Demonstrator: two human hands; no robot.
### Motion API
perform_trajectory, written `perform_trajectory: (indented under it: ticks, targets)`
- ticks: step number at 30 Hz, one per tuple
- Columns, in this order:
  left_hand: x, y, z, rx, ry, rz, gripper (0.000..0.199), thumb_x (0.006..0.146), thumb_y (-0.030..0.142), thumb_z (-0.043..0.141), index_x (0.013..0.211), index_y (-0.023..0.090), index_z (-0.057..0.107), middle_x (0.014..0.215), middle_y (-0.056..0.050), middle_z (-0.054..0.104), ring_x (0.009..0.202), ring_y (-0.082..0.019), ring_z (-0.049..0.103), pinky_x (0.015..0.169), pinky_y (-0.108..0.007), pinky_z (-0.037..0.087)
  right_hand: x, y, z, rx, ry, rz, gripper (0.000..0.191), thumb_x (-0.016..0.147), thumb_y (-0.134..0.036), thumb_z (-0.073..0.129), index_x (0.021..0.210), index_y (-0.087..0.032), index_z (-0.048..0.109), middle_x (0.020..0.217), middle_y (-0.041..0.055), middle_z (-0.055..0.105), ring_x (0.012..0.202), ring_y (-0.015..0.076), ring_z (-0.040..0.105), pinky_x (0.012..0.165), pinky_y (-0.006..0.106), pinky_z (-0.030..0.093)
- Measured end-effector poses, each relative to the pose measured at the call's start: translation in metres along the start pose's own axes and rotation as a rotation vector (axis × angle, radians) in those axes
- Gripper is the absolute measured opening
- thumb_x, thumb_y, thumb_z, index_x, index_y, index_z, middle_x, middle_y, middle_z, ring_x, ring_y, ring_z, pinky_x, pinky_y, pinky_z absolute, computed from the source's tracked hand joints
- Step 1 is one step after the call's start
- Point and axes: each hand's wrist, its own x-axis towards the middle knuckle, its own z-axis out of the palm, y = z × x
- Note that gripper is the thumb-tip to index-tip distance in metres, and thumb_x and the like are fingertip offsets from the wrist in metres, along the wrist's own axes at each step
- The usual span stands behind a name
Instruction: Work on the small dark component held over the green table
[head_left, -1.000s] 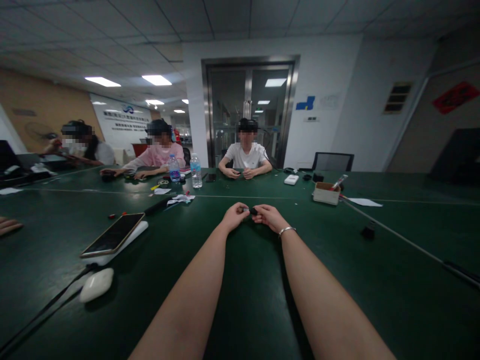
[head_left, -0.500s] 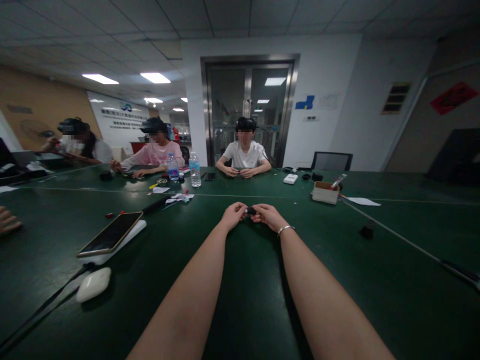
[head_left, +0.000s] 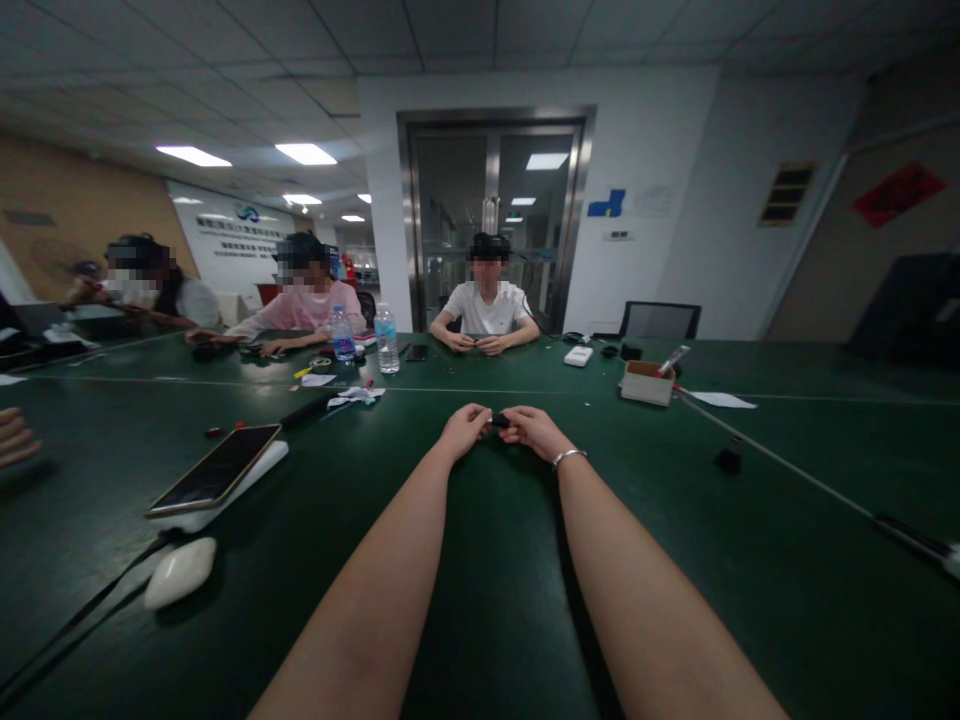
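Note:
Both my arms reach forward over the green table (head_left: pixel 495 560). Between my fingertips is a small black object (head_left: pixel 499 421) with a light, metal-looking end on the left; it is too small to name its kind. My left hand (head_left: pixel 465 430) pinches the light end. My right hand (head_left: pixel 531 430), with a silver bracelet (head_left: pixel 570 456) at the wrist, pinches the black end. The fingers of both hands cover part of the object.
A phone (head_left: pixel 217 470) rests on a white item at left, near a white rounded case (head_left: pixel 181 573). Two water bottles (head_left: pixel 386 338) stand farther back. At right are a small box (head_left: pixel 646 384) and a black binder clip-like item (head_left: pixel 729 457). Several people sit around the table.
My hands keep their pinch on the small black object, almost unmoved. The view has shifted slightly. A person in pink at the far left has moved a hand leftward to a dark item.

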Motion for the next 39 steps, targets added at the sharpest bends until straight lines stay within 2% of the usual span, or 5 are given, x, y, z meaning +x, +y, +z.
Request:
perform_trajectory:
  ticks: [17,27,31,37,39]
  targets:
    - [0.0025,-0.0024,0.0004,0.049,-0.032,-0.002,0.025,0.081,0.033,0.051,0.091,0.014,0.061,0.071,-0.003,0.060,0.061,-0.010,0.052,0.055,-0.020,0.041,0.0012,-0.0006,-0.0002,0.014,0.005,0.021,0.008,0.079,-0.015,0.065,0.083,-0.009,0.060,0.062,0.0075,0.066,0.053,0.0129,0.064,0.050,0.021,0.055]
    - [0.0024,-0.0015,0.0007,0.041,-0.017,-0.005,0.024,0.080,0.032,0.052,0.092,0.014,0.061,0.078,-0.004,0.062,0.063,-0.010,0.053,0.054,-0.020,0.041,-0.0004,-0.0011,-0.0003,0.018,0.003,0.017,0.008,0.080,-0.014,0.064,0.083,-0.009,0.059,0.064,0.0086,0.067,0.053,0.0127,0.064,0.050,0.020,0.054]
    - [0.0045,-0.0039,0.0007,0.027,-0.045,-0.020,0.030,0.082,0.038,0.048,0.091,0.012,0.061,0.068,-0.003,0.060,0.057,-0.009,0.051,0.052,-0.020,0.039,-0.0018,-0.0025,0.0010,0.019,0.020,0.024,0.008,0.079,-0.014,0.065,0.083,-0.009,0.060,0.065,0.0088,0.067,0.053,0.0129,0.064,0.050,0.020,0.055]
    - [0.0036,-0.0035,0.0014,0.072,-0.032,0.011,0.027,0.081,0.035,0.048,0.089,0.014,0.063,0.067,-0.002,0.060,0.056,-0.009,0.050,0.051,-0.020,0.039,-0.0026,-0.0028,0.0021,0.018,0.016,0.020,0.008,0.079,-0.014,0.065,0.083,-0.010,0.060,0.063,0.0078,0.066,0.052,0.0129,0.064,0.050,0.021,0.055]
    - [0.0024,-0.0023,0.0010,0.089,-0.016,0.020,0.022,0.078,0.030,0.052,0.089,0.014,0.063,0.073,-0.003,0.062,0.060,-0.010,0.051,0.052,-0.020,0.039,-0.0023,-0.0025,0.0018,0.005,0.017,0.023,0.009,0.078,-0.014,0.065,0.084,-0.010,0.060,0.064,0.0080,0.066,0.053,0.0129,0.064,0.050,0.021,0.055]
